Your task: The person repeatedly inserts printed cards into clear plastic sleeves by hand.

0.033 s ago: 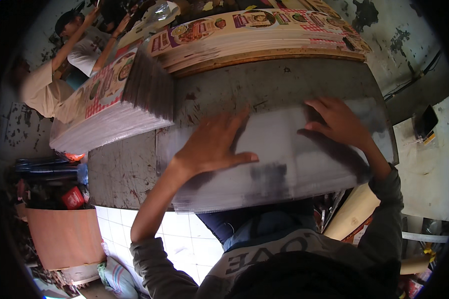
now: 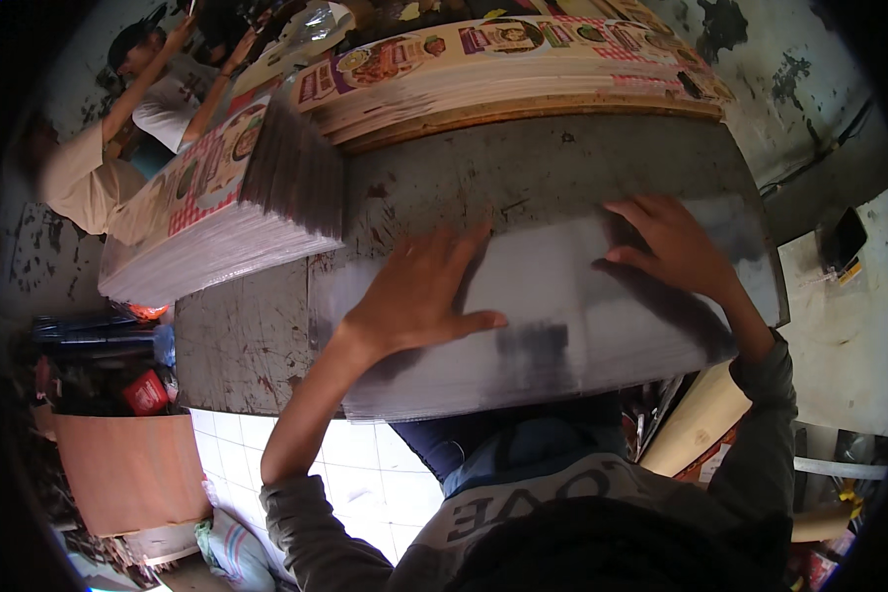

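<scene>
A stack of clear plastic sheets or sleeves [image 2: 553, 286] lies along the near edge of the grey worktable [image 2: 562, 158]. Over its left part my left hand [image 2: 414, 291] rests open, thumb stretched to the right and fingers pointing away. At the right, my right hand [image 2: 673, 242] is also open, its fingers and thumb spread toward the left over the plastic. Neither hand grips anything. The sheets look glossy and see-through, and one dark patch shows near the front edge.
Printed cards in a long pile [image 2: 503, 74] run along the table's far side. Another thick pile of plastic-covered printed cards [image 2: 237, 207] stands at the left. Co-workers [image 2: 168, 104] sit beyond it. A brown box [image 2: 128, 474] stands below left, near a white tiled floor [image 2: 355, 474].
Hardly anything differs: my left thumb sits a touch further left. The plastic stack and my right hand look the same.
</scene>
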Tool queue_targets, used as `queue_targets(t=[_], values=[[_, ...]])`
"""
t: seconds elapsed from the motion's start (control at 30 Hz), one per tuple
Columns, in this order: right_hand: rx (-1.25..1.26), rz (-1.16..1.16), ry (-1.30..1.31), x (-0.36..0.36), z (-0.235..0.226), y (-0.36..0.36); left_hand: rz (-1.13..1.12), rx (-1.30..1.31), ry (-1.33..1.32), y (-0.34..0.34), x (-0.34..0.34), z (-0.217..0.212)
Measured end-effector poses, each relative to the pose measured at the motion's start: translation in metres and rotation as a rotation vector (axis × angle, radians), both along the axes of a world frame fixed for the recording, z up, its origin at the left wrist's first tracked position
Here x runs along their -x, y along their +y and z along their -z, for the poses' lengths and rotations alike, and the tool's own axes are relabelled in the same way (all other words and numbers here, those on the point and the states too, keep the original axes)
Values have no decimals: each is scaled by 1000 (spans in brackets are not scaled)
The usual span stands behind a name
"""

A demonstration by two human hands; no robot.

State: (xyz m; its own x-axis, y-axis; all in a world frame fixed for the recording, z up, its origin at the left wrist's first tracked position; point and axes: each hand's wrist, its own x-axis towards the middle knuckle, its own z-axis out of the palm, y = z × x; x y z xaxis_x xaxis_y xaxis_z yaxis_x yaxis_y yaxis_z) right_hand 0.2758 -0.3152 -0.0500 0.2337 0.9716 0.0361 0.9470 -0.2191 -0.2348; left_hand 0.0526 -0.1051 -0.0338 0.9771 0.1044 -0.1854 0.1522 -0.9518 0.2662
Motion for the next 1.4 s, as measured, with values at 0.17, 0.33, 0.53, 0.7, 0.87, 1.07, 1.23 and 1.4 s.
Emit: queue_targets(t=[0.17,0.33,0.53,0.7,0.87,1.07,1.23,1.4], values=[[-88,-2,20,28,0,-25,109,-109,-248,-8,16,16],[-332,23,-163,117,14,-62,167,95,-231,-2,-14,13],[-632,-99,-435,144,73,-82,265,612,-32,-20,-102,30],[-554,134,-490,137,57,-47,306,589,7,-46,-119,38],[-517,226,-399,136,53,-43,356,616,121,-45,-124,22],[-442,111,-429,144,59,-69,268,682,-8,-28,-127,36],[-382,251,-513,134,71,-63,325,573,70,-38,-119,21],[-455,255,-472,132,71,-58,346,537,179,-40,-113,17]])
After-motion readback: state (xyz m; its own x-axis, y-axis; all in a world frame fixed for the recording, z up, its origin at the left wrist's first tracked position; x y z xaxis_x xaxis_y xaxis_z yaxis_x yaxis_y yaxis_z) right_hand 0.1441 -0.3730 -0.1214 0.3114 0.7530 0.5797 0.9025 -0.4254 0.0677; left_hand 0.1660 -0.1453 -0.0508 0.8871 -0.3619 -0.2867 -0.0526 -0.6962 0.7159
